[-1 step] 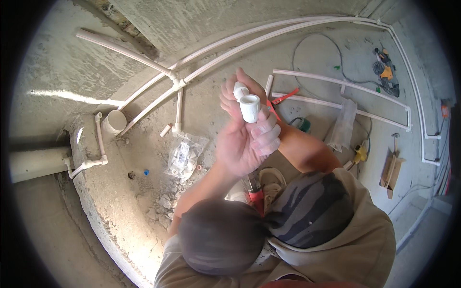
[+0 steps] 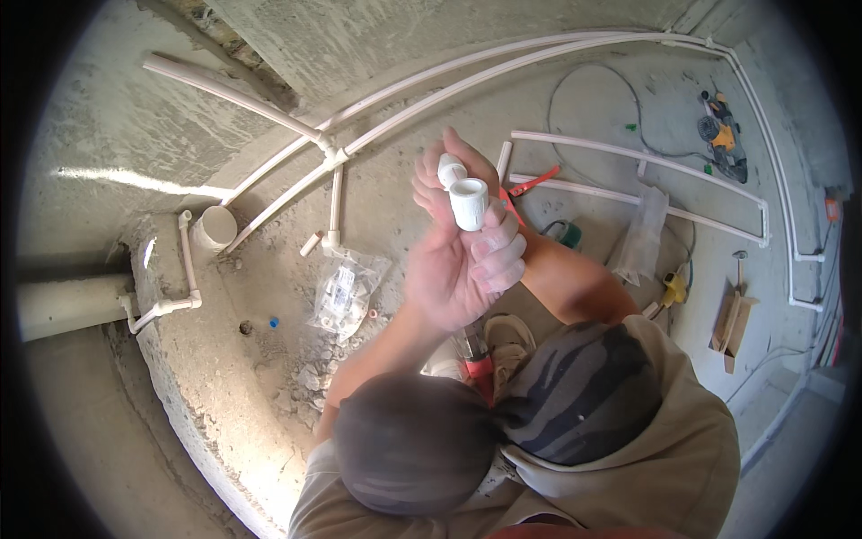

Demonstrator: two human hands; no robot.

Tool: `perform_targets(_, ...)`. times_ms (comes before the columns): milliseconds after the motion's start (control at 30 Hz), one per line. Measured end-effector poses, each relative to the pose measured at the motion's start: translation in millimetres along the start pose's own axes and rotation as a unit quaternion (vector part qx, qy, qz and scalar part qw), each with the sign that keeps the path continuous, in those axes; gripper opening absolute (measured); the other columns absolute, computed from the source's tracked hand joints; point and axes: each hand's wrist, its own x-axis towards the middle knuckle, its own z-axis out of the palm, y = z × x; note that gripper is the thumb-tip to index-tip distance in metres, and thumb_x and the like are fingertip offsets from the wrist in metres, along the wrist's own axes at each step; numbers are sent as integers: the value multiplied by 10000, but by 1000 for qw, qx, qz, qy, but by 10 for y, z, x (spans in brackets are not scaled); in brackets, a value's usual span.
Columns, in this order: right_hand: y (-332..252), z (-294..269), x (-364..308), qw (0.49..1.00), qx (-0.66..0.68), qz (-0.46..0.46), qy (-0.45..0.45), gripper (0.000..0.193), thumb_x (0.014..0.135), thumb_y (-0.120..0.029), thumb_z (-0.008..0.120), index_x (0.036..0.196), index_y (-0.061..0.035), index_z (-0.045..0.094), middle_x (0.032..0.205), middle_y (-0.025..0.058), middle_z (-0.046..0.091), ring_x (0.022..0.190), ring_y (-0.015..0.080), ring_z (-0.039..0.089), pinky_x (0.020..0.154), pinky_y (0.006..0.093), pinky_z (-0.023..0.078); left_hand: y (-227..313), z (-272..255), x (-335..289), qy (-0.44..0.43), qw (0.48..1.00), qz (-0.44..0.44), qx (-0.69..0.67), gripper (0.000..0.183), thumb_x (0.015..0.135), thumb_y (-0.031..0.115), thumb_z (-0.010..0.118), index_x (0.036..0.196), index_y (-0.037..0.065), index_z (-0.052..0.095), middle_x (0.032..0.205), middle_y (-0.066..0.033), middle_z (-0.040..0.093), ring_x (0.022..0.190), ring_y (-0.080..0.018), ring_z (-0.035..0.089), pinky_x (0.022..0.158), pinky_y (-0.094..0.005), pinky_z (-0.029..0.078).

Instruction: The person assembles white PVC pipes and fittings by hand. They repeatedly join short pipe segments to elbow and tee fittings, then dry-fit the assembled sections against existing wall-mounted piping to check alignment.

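Note:
My left hand [image 2: 453,278] is closed, palm up, with its fingers curled round a white plastic pipe fitting [image 2: 470,207]. The fitting's round socket faces upward. Just beyond it, a smaller white fitting piece [image 2: 451,171] rests in the curled fingers of my right hand [image 2: 469,151], whose forearm crosses from the right behind the left hand. Whether the two white pieces are joined cannot be made out. Below them on the floor lies a clear plastic bag [image 2: 346,292] of white fittings.
White pipes [image 2: 503,99] run along the wall base, with an upright branch [image 2: 336,202] near the bag. Loose pipe lengths [image 2: 628,151], red pipe cutters [image 2: 536,180], an orange power tool [image 2: 721,135] and an opened carton [image 2: 734,325] lie right. A red-ended tool [image 2: 479,368] stands between my feet.

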Motion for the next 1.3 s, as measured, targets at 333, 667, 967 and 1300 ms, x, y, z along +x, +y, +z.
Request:
perform_targets(333,-55,33,-24,1000,-8,0,18,574,1127,-527,451,774,-110,625,719,10,586,673,126,522,654,294,411,9,-91,40,-23,1000,-7,-20,630,1114,624,372,1167,19,541,884,-26,458,686,-152,428,632,-324,352)
perform_targets(667,-494,361,-37,943,-293,-149,-56,403,1081,-341,454,891,-23,614,860,86,554,685,162,410,629,306,353,83,222,-197,201,929,-29,308,437,1002,410,722,1165,38,563,848,-76,576,630,-160,529,526,-298,391)
perform_targets(967,-655,693,-122,871,-484,64,47,685,1123,-626,372,1045,-44,726,814,26,612,676,99,477,624,285,393,-126,176,-139,404,600,122,680,238,824,118,804,885,32,590,686,-6,601,630,-65,532,582,-272,458)
perform_targets(1300,-564,447,-66,980,-200,2,24,654,1120,-619,400,1102,-26,676,683,-20,491,589,80,420,549,266,333,-312,198,-54,283,758,191,556,586,837,337,955,1177,-30,648,898,-47,691,758,-104,633,680,-257,511)
